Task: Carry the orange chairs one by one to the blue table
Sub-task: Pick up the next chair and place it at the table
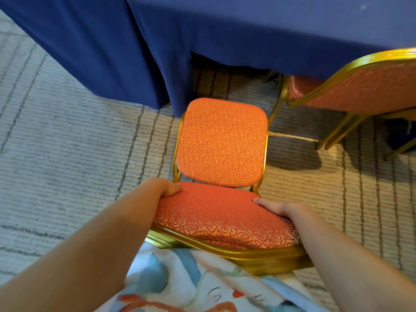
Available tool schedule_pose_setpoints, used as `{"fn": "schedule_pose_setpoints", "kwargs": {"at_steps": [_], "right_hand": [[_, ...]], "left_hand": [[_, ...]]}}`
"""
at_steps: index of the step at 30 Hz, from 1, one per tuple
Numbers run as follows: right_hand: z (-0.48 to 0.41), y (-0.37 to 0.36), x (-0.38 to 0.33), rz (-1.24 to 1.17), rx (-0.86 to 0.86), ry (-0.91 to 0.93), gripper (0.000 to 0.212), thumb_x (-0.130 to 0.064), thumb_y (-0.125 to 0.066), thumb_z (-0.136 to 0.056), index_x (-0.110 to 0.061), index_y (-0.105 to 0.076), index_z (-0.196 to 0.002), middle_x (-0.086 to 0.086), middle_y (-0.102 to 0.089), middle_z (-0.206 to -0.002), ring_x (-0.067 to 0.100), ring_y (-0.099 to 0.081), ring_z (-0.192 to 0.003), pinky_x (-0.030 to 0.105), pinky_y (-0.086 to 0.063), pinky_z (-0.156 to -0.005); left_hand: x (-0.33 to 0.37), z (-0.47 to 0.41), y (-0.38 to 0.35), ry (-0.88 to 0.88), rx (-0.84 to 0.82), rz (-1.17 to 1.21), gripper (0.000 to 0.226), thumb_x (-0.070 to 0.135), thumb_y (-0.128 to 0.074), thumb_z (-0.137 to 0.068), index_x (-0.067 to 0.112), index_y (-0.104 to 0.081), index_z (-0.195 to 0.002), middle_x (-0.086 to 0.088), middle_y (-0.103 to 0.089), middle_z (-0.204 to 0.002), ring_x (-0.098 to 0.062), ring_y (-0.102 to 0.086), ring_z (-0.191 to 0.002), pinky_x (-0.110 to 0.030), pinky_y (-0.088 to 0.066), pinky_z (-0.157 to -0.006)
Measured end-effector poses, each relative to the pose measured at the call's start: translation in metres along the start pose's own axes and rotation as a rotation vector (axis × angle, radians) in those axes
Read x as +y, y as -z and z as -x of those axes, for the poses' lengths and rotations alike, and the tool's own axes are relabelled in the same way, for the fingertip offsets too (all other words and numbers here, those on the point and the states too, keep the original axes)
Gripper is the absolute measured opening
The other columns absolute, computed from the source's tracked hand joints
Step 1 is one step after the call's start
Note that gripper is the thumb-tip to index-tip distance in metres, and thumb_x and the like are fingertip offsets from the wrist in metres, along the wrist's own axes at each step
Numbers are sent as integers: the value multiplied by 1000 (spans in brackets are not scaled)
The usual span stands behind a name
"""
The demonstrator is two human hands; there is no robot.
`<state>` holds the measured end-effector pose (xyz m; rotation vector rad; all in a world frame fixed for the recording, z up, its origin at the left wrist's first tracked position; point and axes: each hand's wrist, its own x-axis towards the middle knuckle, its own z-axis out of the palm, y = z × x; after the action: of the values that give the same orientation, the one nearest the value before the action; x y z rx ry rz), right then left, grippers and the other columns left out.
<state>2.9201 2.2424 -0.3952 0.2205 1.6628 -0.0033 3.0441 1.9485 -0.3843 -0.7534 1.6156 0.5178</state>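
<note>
An orange chair [221,140] with a gold frame stands just in front of me, its seat pointing at the blue table [247,30]. My left hand [167,188] grips the left side of its padded backrest, and my right hand [278,208] grips the right side, thumb lying on the front padding. The fingers of both hands are hidden behind the backrest. The seat's far edge sits close to the hanging blue tablecloth.
A second orange chair [360,88] stands at the right, pushed partly under the table, its gold legs [337,131] spreading over the carpet. Striped grey-beige carpet [67,154] lies open on the left. The tablecloth hangs to the floor at upper left.
</note>
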Motion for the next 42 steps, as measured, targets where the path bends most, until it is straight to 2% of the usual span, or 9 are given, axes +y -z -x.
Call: {"fn": "schedule_pose_setpoints", "kwargs": {"at_steps": [4, 12, 16, 21, 27, 31, 32, 38, 42], "right_hand": [[10, 17, -7, 46, 29, -16, 85, -74, -30, -91, -10, -39, -146, 13, -50, -143, 29, -54, -117, 29, -35, -90], [18, 67, -40, -15, 94, 63, 82, -76, -31, -90, -16, -41, -145, 10, -52, -140, 24, -55, -101, 32, -35, -89], [19, 115, -66, 28, 129, 108, 76, -74, -29, -92, -21, -42, -144, 10, -49, -144, 29, -51, -126, 34, -33, -92], [22, 187, -106, 5, 123, 113, 77, -71, -26, -94, -17, -43, -146, 11, -51, -142, 28, -53, -114, 34, -34, -91], [16, 285, -152, 7, 148, 91, 79, -74, -29, -92, -19, -40, -148, 10, -48, -144, 30, -49, -127, 35, -33, -93], [13, 332, -176, 55, 171, 113, 83, -77, -29, -88, -25, -33, -152, 6, -40, -153, 29, -43, -136, 41, -30, -108], [13, 342, -182, 61, 172, 112, 84, -78, -29, -88, -24, -32, -152, 6, -39, -154, 29, -43, -136, 42, -30, -112], [-9, 387, -201, 15, 113, 60, 91, -81, -31, -84, -22, -31, -153, 10, -43, -150, 32, -47, -131, 45, -32, -113], [-6, 404, -209, 19, 128, 36, 85, -76, -30, -90, -19, -31, -153, 10, -37, -154, 31, -42, -136, 41, -29, -114]], "left_hand": [[4, 9, 22, 1, -13, -32, 66, 50, -24, -103, 4, -28, -150, -15, -32, -154, -30, -37, -139, -38, -31, -111], [20, 7, 86, -44, 41, 12, 71, 57, -29, -99, 6, -33, -149, -15, -39, -150, -32, -44, -133, -43, -34, -111], [43, 3, 140, -61, 66, 1, 70, 57, -28, -100, 7, -33, -149, -14, -37, -152, -32, -42, -135, -41, -33, -111], [77, -7, 216, -81, 134, -59, 73, 61, -28, -98, 9, -32, -150, -13, -31, -155, -32, -35, -140, -41, -29, -113], [126, -22, 304, -93, 176, -35, 78, 65, -32, -95, 11, -31, -151, -12, -29, -157, -32, -32, -142, -44, -26, -115], [139, -70, 352, -120, 239, -39, 115, 93, -32, -62, 21, -30, -152, -4, -29, -158, -29, -30, -143, -46, -25, -116], [143, -82, 363, -107, 251, -46, 117, 94, -32, -60, 21, -31, -151, -4, -30, -157, -29, -30, -143, -45, -24, -116], [181, -61, 408, -51, 185, -89, 82, 71, -34, -90, 16, -30, -151, -8, -28, -158, -31, -27, -145, -45, -21, -117], [196, -73, 417, -34, 216, -127, 77, 66, -35, -93, 15, -33, -150, -8, -30, -157, -30, -29, -144, -43, -21, -117]]}}
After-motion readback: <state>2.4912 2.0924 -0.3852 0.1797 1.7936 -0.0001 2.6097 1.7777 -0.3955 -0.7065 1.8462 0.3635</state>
